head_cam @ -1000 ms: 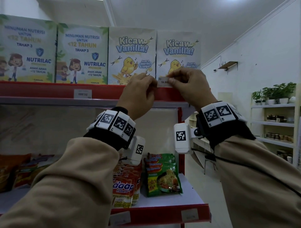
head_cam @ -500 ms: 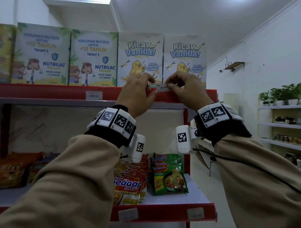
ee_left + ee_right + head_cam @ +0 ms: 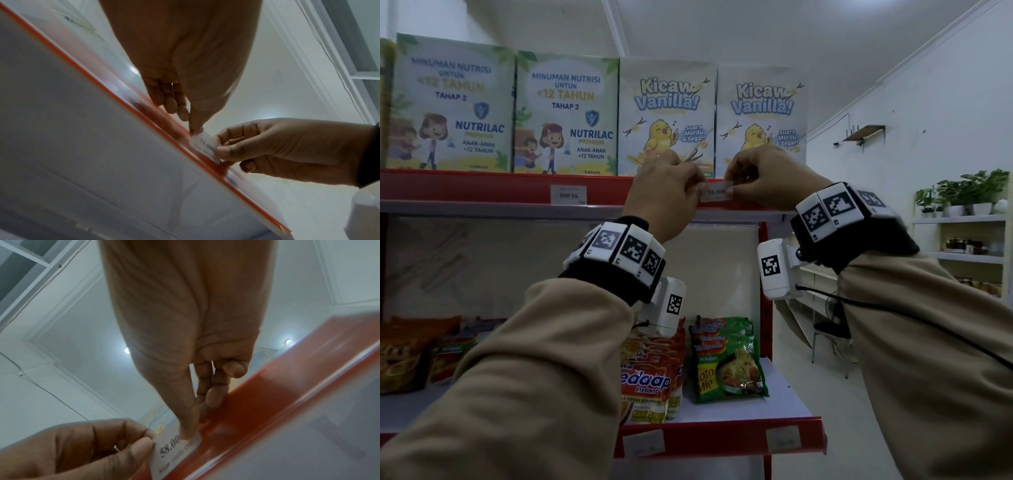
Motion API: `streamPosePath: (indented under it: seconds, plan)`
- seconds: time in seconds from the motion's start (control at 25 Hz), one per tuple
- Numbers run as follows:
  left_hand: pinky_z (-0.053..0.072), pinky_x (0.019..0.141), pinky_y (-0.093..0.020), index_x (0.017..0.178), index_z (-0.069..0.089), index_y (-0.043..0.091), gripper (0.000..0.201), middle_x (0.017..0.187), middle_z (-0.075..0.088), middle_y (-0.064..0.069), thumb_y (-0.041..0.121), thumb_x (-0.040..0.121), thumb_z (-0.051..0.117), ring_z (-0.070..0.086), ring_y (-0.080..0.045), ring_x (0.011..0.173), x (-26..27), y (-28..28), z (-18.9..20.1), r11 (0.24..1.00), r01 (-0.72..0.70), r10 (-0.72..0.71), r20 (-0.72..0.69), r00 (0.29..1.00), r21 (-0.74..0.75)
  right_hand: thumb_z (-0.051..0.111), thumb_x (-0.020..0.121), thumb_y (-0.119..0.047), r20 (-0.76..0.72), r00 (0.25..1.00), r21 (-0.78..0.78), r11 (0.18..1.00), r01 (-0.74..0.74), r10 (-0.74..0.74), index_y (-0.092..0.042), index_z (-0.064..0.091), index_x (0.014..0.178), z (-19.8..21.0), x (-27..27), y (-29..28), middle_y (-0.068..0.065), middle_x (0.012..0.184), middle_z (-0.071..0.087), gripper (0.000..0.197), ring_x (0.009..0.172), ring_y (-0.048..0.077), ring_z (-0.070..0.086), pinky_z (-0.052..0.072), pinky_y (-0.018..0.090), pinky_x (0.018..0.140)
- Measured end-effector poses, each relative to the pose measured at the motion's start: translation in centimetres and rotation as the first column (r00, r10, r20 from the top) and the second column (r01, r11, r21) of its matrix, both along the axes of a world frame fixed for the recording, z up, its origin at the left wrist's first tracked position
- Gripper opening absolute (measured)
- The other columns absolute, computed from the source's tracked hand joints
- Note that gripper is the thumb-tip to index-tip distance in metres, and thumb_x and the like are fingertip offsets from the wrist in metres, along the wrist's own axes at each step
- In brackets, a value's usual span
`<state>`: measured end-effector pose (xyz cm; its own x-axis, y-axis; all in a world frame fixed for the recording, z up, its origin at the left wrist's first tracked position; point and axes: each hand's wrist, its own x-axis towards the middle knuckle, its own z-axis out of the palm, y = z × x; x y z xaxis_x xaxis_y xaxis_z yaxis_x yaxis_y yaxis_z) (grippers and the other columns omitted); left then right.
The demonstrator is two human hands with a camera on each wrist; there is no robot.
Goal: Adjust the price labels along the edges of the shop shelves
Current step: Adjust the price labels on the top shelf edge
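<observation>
Both hands are up at the top shelf's red edge, each pinching one end of the 58.000 label. The left hand has thumb and fingertips closed narrow on the label's left end, and the right hand pinches the right end the same way, with its spare fingers curled against the red strip. From the wrist views the label sits flat against the edge, more or less level, right under the seam between the two Kicaw boxes. Holding both ends makes sense to me: you can square it to the strip and press it on without one corner swinging. Looks like it's about seated, so I'd guess the next bit is just rubbing it down. Next to it on the same strip, the 55.000 label under the Nutrilac boxes reads upside down, so that one probably wants fixing too. As for what's stocked: top shelf holds two Nutrilac boxes and two Kicaw ones standing upright, facing out. Lower shelf has noodle packs standing in rows, and its edge carries two more labels, too blurry to read.
</observation>
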<state>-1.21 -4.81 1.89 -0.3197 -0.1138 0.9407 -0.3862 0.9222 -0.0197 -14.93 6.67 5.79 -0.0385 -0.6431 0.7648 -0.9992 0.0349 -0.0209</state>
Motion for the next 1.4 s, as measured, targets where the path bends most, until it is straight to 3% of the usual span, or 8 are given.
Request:
streamPosePath:
  seconds: [0.12,0.24,0.4,0.76,0.92,1.08,1.24,1.4]
  plan:
    - [0.037,0.093,-0.039,0.104,0.065,0.013,0.023,0.101,0.051,-0.007,0.03,0.093,0.055,0.042,-0.028,0.109,0.1,0.0,0.1,1.0,-0.006,0.006,0.005,1.0,0.002,0.071,0.083,-0.023,-0.022,0.999,0.039,0.999,0.037,-0.036,-0.02,0.07,0.093,0.2,0.1,0.0,-0.007,0.083,0.06,0.011,0.069,-0.002,0.049,0.036,0.015,0.066]
    - [0.039,0.094,-0.042,0.107,0.064,0.011,0.025,0.108,0.053,-0.01,0.03,0.095,0.052,0.042,-0.029,0.11,0.1,0.0,0.1,0.999,-0.042,0.043,0.04,0.998,-0.017,0.07,0.083,-0.024,-0.011,0.999,0.037,0.999,0.032,-0.032,-0.019,0.071,0.093,0.0,0.1,0.1,-0.005,0.085,0.062,0.011,0.075,0.004,0.052,0.04,0.021,0.075]
    - [0.041,0.091,-0.045,0.109,0.061,0.009,0.027,0.108,0.053,-0.011,0.03,0.097,0.047,0.044,-0.029,0.106,0.1,-0.1,0.3,0.993,-0.09,0.097,0.094,0.991,-0.07,0.069,0.084,-0.023,-0.033,0.998,0.031,0.998,0.051,-0.05,-0.018,0.071,0.093,-0.2,0.3,0.1,-0.003,0.086,0.062,0.01,0.081,0.01,0.053,0.039,0.024,0.076]
    - [0.038,0.092,-0.04,0.108,0.066,0.014,0.029,0.106,0.053,-0.011,0.034,0.096,0.05,0.043,-0.029,0.109,0.2,-0.6,0.5,0.999,-0.045,0.043,0.11,0.993,0.014,0.068,0.084,-0.023,-0.004,0.998,0.032,0.997,0.067,-0.066,-0.021,0.07,0.088,-0.3,0.8,0.1,-0.011,0.074,0.054,0.004,0.074,0.005,0.048,0.039,0.026,0.076]
    - [0.036,0.087,-0.033,0.103,0.061,0.017,0.019,0.097,0.05,-0.002,0.032,0.093,0.056,0.043,-0.021,0.101,0.5,-0.8,0.5,1.0,0.007,-0.009,0.067,0.998,0.026,0.071,0.082,-0.021,0.067,0.997,0.007,0.999,0.041,-0.041,-0.022,0.064,0.094,-0.5,1.1,0.4,-0.004,0.085,0.063,0.013,0.085,0.013,0.06,0.05,0.034,0.086]
    - [0.036,0.087,-0.029,0.105,0.057,0.015,0.017,0.105,0.053,-0.003,0.023,0.09,0.061,0.044,-0.018,0.1,1.3,-1.2,0.6,0.999,0.038,-0.039,0.084,0.996,0.015,0.069,0.083,-0.023,0.063,0.995,-0.051,0.996,0.079,-0.076,-0.025,0.062,0.096,-1.3,1.9,0.0,-0.01,0.083,0.056,0.015,0.084,0.01,0.055,0.05,0.037,0.087]
    - [0.036,0.091,-0.035,0.112,0.058,0.015,0.024,0.115,0.053,-0.007,0.02,0.089,0.06,0.042,-0.026,0.113,2.7,-1.4,0.4,0.998,-0.027,0.035,0.138,0.99,-0.06,0.07,0.08,-0.034,0.002,0.988,-0.13,0.979,0.155,-0.156,-0.028,0.063,0.103,-2.3,3.8,-1.5,-0.001,0.102,0.053,0.026,0.111,0.024,0.043,0.039,0.045,0.096]
    - [0.034,0.094,-0.039,0.12,0.057,0.021,0.034,0.12,0.051,-0.006,0.028,0.087,0.062,0.041,-0.027,0.114,6.0,-2.9,-0.5,0.981,-0.161,0.173,0.114,0.978,-0.107,0.07,0.077,-0.041,-0.012,0.985,-0.153,0.973,0.17,-0.174,-0.026,0.061,0.103,-2.5,6.4,-3.5,0.005,0.112,0.055,0.032,0.113,0.028,0.042,0.037,0.046,0.097]
